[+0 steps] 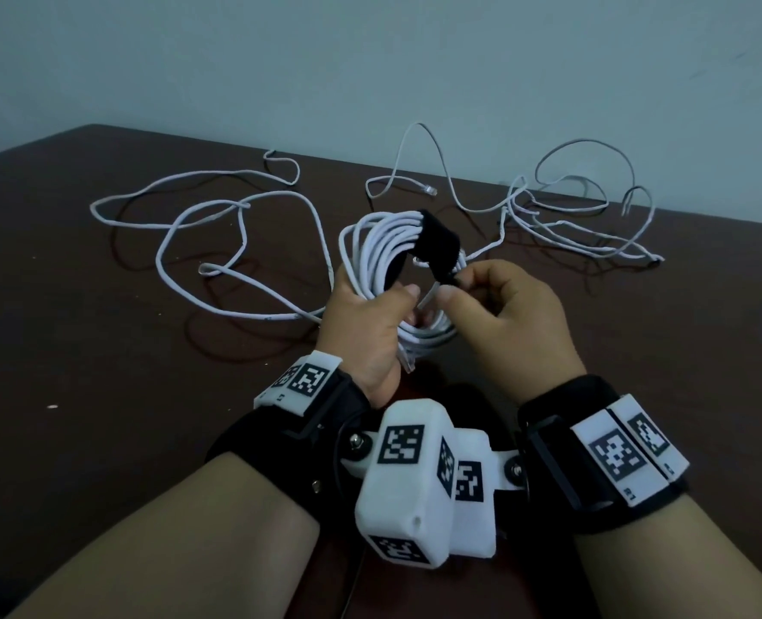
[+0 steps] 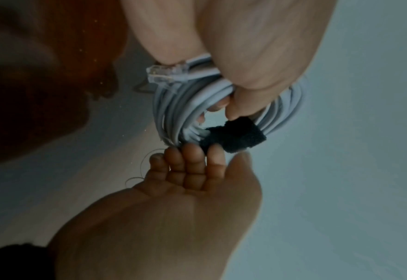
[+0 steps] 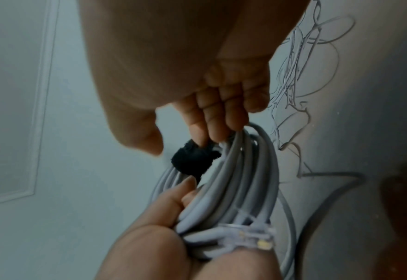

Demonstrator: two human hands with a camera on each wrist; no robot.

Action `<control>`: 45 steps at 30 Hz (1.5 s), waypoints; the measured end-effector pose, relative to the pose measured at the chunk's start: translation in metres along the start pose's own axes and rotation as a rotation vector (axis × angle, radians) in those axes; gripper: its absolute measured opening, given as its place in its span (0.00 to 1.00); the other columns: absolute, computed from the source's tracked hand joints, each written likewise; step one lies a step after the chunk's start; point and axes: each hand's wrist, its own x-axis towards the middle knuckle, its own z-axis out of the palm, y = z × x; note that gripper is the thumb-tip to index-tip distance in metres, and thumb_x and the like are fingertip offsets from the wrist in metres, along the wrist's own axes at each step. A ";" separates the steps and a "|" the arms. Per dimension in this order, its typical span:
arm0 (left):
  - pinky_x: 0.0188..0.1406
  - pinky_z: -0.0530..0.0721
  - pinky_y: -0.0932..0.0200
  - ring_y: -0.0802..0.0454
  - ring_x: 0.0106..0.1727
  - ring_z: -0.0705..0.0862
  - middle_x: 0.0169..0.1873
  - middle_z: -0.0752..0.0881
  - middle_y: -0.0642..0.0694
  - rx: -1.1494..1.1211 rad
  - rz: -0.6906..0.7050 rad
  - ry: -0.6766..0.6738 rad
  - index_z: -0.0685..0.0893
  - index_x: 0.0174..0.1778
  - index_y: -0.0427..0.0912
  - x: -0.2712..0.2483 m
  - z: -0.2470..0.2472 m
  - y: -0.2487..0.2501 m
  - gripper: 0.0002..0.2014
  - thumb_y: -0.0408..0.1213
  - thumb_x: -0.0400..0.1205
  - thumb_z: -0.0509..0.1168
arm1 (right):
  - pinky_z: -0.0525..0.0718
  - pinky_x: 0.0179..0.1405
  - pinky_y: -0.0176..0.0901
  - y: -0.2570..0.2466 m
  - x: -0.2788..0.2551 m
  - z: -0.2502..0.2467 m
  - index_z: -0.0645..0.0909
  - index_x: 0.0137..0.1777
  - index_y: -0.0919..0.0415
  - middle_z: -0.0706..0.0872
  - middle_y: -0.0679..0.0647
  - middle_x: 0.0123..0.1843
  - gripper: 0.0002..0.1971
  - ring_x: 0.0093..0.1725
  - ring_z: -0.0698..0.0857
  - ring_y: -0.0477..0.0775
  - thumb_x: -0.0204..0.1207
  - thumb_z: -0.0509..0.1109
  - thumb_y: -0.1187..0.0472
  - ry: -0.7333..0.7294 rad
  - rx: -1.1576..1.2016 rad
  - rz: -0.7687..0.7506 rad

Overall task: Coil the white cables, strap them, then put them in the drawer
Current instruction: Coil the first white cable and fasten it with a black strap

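Note:
My left hand [image 1: 370, 323] grips a coiled white cable [image 1: 381, 252] held upright above the brown table [image 1: 80, 314]. A black strap [image 1: 437, 241] is wrapped round the top right of the coil. My right hand [image 1: 453, 288] pinches the strap's loose end with curled fingers. In the left wrist view the left thumb presses the coil [image 2: 173, 106] while the right fingertips [image 2: 192, 151] touch the strap [image 2: 236, 136]. The right wrist view shows the strap [image 3: 192, 161], the coil [image 3: 236, 185] and a clear connector [image 3: 257, 242] sticking out of the left fist. No drawer is in view.
Two loose white cables lie tangled on the table behind the hands, one on the left [image 1: 236, 230] and one on the right [image 1: 571, 216]. A pale wall [image 1: 370, 60] rises behind the table's far edge.

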 end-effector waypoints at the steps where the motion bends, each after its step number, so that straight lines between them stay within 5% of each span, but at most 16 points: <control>1: 0.33 0.82 0.55 0.51 0.27 0.81 0.30 0.81 0.37 -0.014 0.008 0.002 0.78 0.55 0.29 0.001 -0.001 0.000 0.15 0.22 0.71 0.66 | 0.74 0.30 0.27 0.000 0.000 0.000 0.81 0.37 0.50 0.81 0.44 0.26 0.05 0.27 0.77 0.38 0.75 0.69 0.57 -0.038 0.055 0.010; 5: 0.33 0.83 0.56 0.49 0.28 0.80 0.30 0.80 0.37 -0.063 -0.013 -0.051 0.75 0.62 0.27 -0.002 0.001 0.000 0.22 0.23 0.70 0.65 | 0.71 0.30 0.27 0.009 0.005 -0.001 0.76 0.33 0.46 0.80 0.41 0.24 0.11 0.26 0.77 0.37 0.77 0.67 0.58 -0.026 -0.023 0.006; 7: 0.32 0.81 0.56 0.57 0.23 0.77 0.24 0.80 0.49 -0.045 -0.024 -0.101 0.74 0.63 0.30 -0.004 0.002 -0.002 0.22 0.22 0.71 0.65 | 0.70 0.28 0.31 0.015 0.006 -0.003 0.69 0.31 0.51 0.74 0.45 0.25 0.15 0.25 0.73 0.43 0.73 0.72 0.57 0.055 -0.072 0.017; 9: 0.33 0.78 0.54 0.60 0.22 0.77 0.22 0.80 0.54 -0.025 -0.022 -0.125 0.75 0.60 0.35 -0.004 0.003 -0.003 0.20 0.23 0.71 0.66 | 0.69 0.27 0.36 0.018 0.007 -0.004 0.66 0.29 0.53 0.71 0.47 0.24 0.18 0.24 0.69 0.44 0.71 0.74 0.58 0.071 -0.073 0.027; 14: 0.31 0.78 0.57 0.61 0.20 0.77 0.22 0.81 0.55 0.017 -0.038 -0.104 0.77 0.52 0.43 -0.006 0.004 0.000 0.15 0.19 0.78 0.65 | 0.68 0.22 0.29 0.019 0.009 -0.001 0.67 0.26 0.55 0.71 0.48 0.21 0.19 0.20 0.69 0.42 0.68 0.77 0.62 0.093 -0.010 0.049; 18: 0.30 0.78 0.57 0.61 0.19 0.76 0.19 0.79 0.55 0.020 -0.036 -0.058 0.76 0.61 0.37 -0.005 0.003 0.001 0.17 0.19 0.78 0.63 | 0.73 0.34 0.40 0.017 0.008 0.001 0.69 0.26 0.53 0.73 0.48 0.26 0.17 0.31 0.73 0.46 0.69 0.74 0.54 0.105 -0.020 0.047; 21: 0.31 0.77 0.55 0.60 0.19 0.75 0.20 0.78 0.53 0.020 -0.035 -0.029 0.76 0.63 0.34 -0.004 0.003 0.001 0.18 0.18 0.78 0.63 | 0.74 0.48 0.33 0.016 0.008 -0.001 0.74 0.28 0.46 0.76 0.48 0.40 0.15 0.45 0.78 0.45 0.77 0.66 0.52 0.080 -0.031 0.026; 24: 0.30 0.77 0.56 0.59 0.19 0.74 0.21 0.78 0.52 0.030 -0.041 -0.021 0.77 0.59 0.36 -0.004 0.002 0.002 0.15 0.19 0.78 0.63 | 0.72 0.32 0.22 0.015 0.007 -0.003 0.73 0.30 0.48 0.79 0.40 0.27 0.15 0.29 0.76 0.34 0.78 0.67 0.59 0.008 0.078 0.026; 29: 0.26 0.75 0.59 0.60 0.17 0.72 0.26 0.76 0.48 0.005 -0.086 0.000 0.77 0.54 0.39 -0.002 0.000 0.003 0.10 0.21 0.81 0.61 | 0.82 0.45 0.33 0.019 0.008 -0.004 0.74 0.43 0.38 0.86 0.42 0.43 0.17 0.43 0.85 0.38 0.74 0.71 0.66 -0.042 0.116 -0.006; 32: 0.27 0.76 0.57 0.59 0.17 0.71 0.25 0.75 0.47 0.032 -0.086 0.010 0.77 0.50 0.40 -0.001 0.000 0.001 0.09 0.23 0.81 0.62 | 0.76 0.36 0.18 0.016 0.009 -0.007 0.74 0.38 0.40 0.83 0.37 0.38 0.16 0.36 0.82 0.31 0.72 0.73 0.63 -0.079 -0.068 -0.034; 36: 0.31 0.77 0.56 0.57 0.19 0.73 0.25 0.75 0.47 0.098 -0.053 -0.055 0.77 0.49 0.42 -0.004 0.002 -0.003 0.10 0.23 0.79 0.65 | 0.75 0.34 0.36 0.015 0.007 -0.005 0.69 0.31 0.49 0.79 0.46 0.33 0.16 0.32 0.78 0.46 0.67 0.76 0.57 0.074 -0.207 -0.026; 40: 0.30 0.78 0.56 0.58 0.20 0.75 0.27 0.79 0.50 0.077 -0.075 -0.149 0.77 0.58 0.37 -0.008 0.006 -0.004 0.21 0.30 0.69 0.69 | 0.67 0.29 0.37 0.012 0.007 0.001 0.62 0.29 0.50 0.73 0.50 0.34 0.19 0.29 0.71 0.44 0.66 0.74 0.55 0.190 -0.217 0.030; 42: 0.30 0.78 0.57 0.59 0.21 0.75 0.26 0.79 0.51 0.059 -0.087 -0.156 0.76 0.60 0.35 -0.007 0.006 -0.004 0.23 0.32 0.68 0.68 | 0.67 0.29 0.33 0.008 0.007 0.002 0.63 0.32 0.49 0.75 0.51 0.38 0.18 0.32 0.73 0.45 0.67 0.74 0.56 0.210 -0.198 0.061; 45: 0.27 0.78 0.60 0.59 0.19 0.72 0.22 0.75 0.49 -0.034 -0.118 -0.109 0.77 0.58 0.35 -0.006 0.006 -0.002 0.17 0.27 0.72 0.68 | 0.73 0.37 0.29 0.006 0.005 0.001 0.68 0.50 0.50 0.76 0.47 0.44 0.19 0.41 0.77 0.43 0.68 0.76 0.56 0.131 -0.018 0.111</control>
